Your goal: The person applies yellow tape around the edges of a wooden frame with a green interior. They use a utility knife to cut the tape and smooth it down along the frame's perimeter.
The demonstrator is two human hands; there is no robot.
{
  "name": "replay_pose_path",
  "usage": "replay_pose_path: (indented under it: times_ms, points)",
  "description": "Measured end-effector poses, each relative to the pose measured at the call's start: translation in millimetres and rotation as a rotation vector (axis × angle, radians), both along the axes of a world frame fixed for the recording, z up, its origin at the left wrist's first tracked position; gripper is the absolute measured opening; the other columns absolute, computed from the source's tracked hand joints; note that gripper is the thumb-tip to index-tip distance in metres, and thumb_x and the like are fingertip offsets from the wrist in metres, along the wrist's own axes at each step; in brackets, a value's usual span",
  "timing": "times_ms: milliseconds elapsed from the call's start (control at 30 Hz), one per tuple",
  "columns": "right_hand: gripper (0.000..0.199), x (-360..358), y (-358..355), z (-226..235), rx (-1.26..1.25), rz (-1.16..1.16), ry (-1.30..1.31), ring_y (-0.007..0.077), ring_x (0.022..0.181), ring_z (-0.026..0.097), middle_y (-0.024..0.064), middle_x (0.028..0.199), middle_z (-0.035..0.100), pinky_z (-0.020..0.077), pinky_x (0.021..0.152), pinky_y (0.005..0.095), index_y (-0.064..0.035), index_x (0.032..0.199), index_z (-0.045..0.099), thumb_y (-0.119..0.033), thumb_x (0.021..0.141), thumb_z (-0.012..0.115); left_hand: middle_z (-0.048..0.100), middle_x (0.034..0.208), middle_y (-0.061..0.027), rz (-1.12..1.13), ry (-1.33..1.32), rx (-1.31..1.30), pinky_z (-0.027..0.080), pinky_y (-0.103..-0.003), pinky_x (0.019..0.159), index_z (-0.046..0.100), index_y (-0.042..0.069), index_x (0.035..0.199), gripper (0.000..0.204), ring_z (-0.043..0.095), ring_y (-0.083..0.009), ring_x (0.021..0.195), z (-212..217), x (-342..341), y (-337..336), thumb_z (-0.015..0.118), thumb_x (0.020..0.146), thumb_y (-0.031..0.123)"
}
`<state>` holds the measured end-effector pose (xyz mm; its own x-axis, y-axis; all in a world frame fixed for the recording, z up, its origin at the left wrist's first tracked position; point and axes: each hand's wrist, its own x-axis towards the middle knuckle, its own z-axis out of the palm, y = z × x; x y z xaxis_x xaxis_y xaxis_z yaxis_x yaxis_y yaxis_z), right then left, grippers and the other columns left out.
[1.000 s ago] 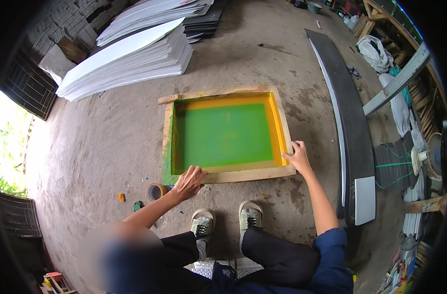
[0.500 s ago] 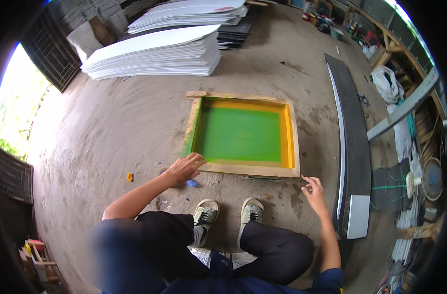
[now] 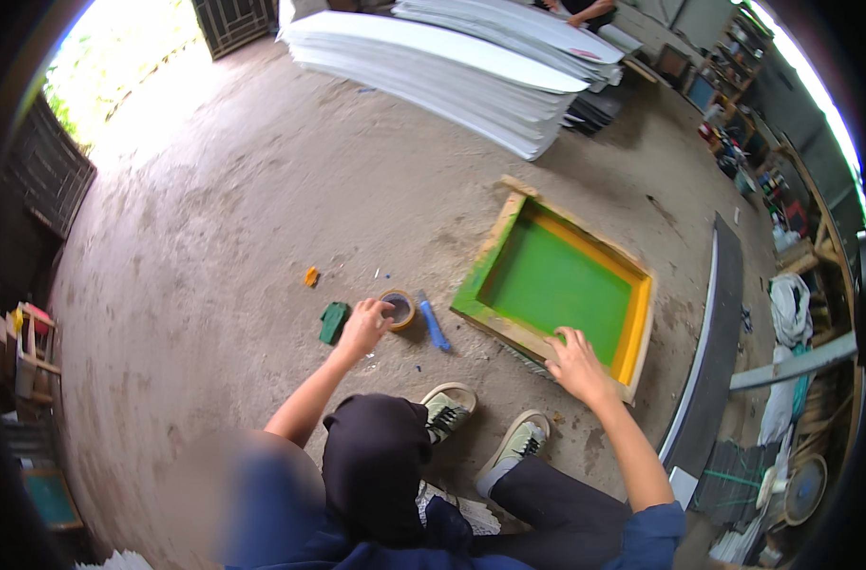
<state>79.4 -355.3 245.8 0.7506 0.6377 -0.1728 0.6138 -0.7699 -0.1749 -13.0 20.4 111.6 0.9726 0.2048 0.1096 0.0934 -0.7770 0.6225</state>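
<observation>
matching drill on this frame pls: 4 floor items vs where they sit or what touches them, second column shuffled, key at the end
Items
1. tape roll
2. blue marker
3. wooden screen frame
4. green block

Places
A. under the right hand, at its near edge
B. left of the left hand, on the concrete
C. at the left hand's fingertips
D. between the tape roll and the frame

Pairs: 1-C, 2-D, 3-A, 4-B

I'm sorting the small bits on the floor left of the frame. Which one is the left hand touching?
The roll of tape: the left hand has its fingers on its rim. The green block, blue stick and orange scrap lie apart, untouched.
</observation>
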Motion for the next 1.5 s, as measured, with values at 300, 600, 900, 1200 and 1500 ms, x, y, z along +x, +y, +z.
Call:
replay_pose_path:
  times_ms: [300, 600, 900, 1200, 1500]
  points:
    - [0.073, -3.1, 125.0, -109.0, 0.235, -0.055, -0.081, 0.0348, 0.125, 0.029, 0.0155, 0.134, 0.029, 0.0244, 0.105, 0.0485, -0.01, 0.139, 0.027, -0.015, 0.077, 0.066, 0.052, 0.105, -0.0045, -0.118, -0.069, 0.357, 0.02, -0.056, 0.104, 0.053, 0.011, 0.111, 0.038, 0.044, -0.0243, 0.112, -101.9, 5.6, -5.8, 0.063, 0.075, 0.015]
    - [0.076, -3.6, 133.4, -107.1, 0.359, -0.124, -0.065, 0.0341, 0.125, 0.026, 0.0143, 0.135, 0.027, 0.0251, 0.103, 0.0506, -0.0096, 0.138, 0.027, -0.022, 0.076, 0.068, 0.048, 0.083, -0.0086, 0.339, -0.24, -0.561, 0.038, -0.035, 0.075, 0.051, 0.003, 0.09, 0.016, 0.049, -0.0204, 0.081, -69.3, 36.7, 1.3, 0.04, 0.09, 0.015]
    - [0.075, -2.6, 127.7, 48.5, 0.782, -0.045, -0.004, 0.0243, 0.116, 0.043, 0.011, 0.128, 0.045, 0.0399, 0.094, 0.0355, -0.0061, 0.131, 0.039, -0.016, 0.067, 0.078, 0.051, 0.083, -0.0003, 0.004, -0.041, -1.859, 0.04, -0.028, 0.071, 0.049, 0.009, 0.091, 0.024, 0.048, -0.0101, 0.079, 131.5, 79.4, -72.6, 0.037, 0.091, 0.029]
    - [0.059, -24.9, 17.7, 174.0, 0.771, -0.133, -0.241, 0.0199, 0.091, 0.057, 0.0096, 0.103, 0.056, 0.0499, 0.078, 0.0318, -0.0023, 0.116, 0.052, -0.013, 0.065, 0.079, 0.044, 0.126, -0.0105, -0.77, -0.391, -0.54, 0.035, -0.038, 0.101, 0.041, 0.006, 0.127, 0.054, 0.048, -0.0219, 0.114, 279.8, 68.8, -137.4, 0.06, 0.084, 0.032]
    - [0.056, -70.1, -65.3, 187.3, 0.571, -0.155, -0.385, 0.0247, 0.107, 0.047, 0.0077, 0.106, 0.056, 0.0433, 0.093, 0.0359, -0.0062, 0.113, 0.052, -0.007, 0.062, 0.076, 0.054, 0.107, -0.0086, -0.816, -0.536, -0.048, 0.046, -0.038, 0.087, 0.054, 0.01, 0.116, 0.053, 0.053, -0.0272, 0.104, 304.9, 43.1, -227.5, 0.075, 0.068, 0.019]
